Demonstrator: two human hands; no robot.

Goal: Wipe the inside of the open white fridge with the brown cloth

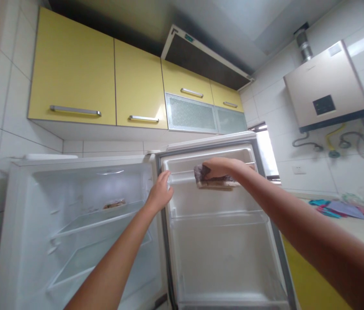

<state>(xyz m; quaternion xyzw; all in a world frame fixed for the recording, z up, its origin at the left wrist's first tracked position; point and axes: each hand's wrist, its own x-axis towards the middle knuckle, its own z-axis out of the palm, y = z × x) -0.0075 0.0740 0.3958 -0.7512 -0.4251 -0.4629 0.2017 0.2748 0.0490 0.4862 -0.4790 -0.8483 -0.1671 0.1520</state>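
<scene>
A white fridge (pixel 27 181) stands open, its door (pixel 220 241) swung to the right. My left hand (pixel 160 191) grips the door's inner edge near the top, fingers curled round it. My right hand (pixel 220 168) reaches to the door's upper shelf and is closed on a flat packet (pixel 214 181) with a dark mottled top and pale wrapping. Another small packet (pixel 115 203) lies on the fridge's top glass shelf.
Yellow wall cabinets (pixel 72 73) hang above the fridge, with a range hood (pixel 201 56) to their right. A water heater (pixel 327 86) is fixed on the right wall. Coloured cloths (pixel 337 209) lie on the counter at the right.
</scene>
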